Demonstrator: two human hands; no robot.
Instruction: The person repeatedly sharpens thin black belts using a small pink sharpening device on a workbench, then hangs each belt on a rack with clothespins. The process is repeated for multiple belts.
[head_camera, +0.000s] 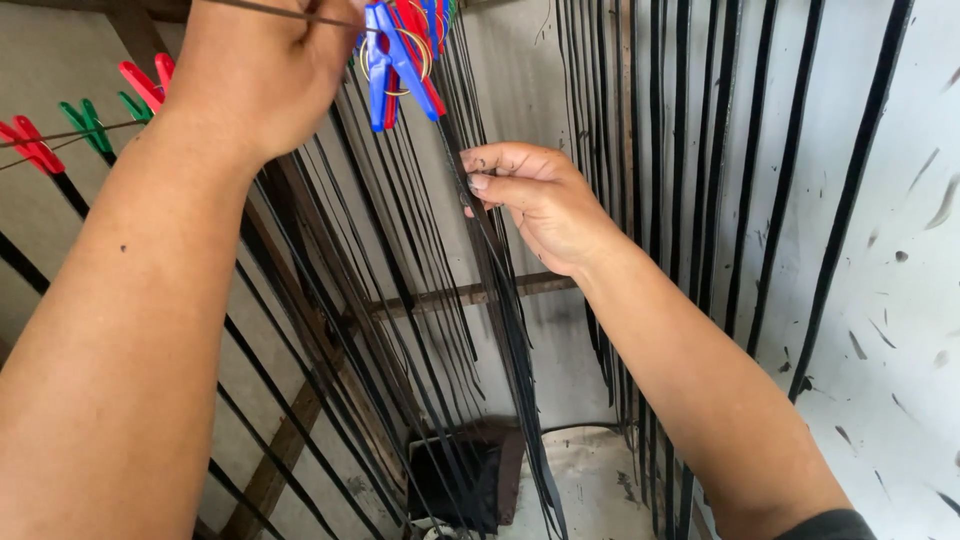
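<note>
Left hand (262, 75) is raised at the wire line (290, 14), fingers closed on it beside the blue peg (392, 60), apparently steadying the line. Right hand (535, 200) pinches a bunch of black strips (500, 300) hanging from the pegs, keeping them gathered. Farther off, more strips hang along the wall (900, 300); red and green pegs (90, 115) sit at the line's left end.
</note>
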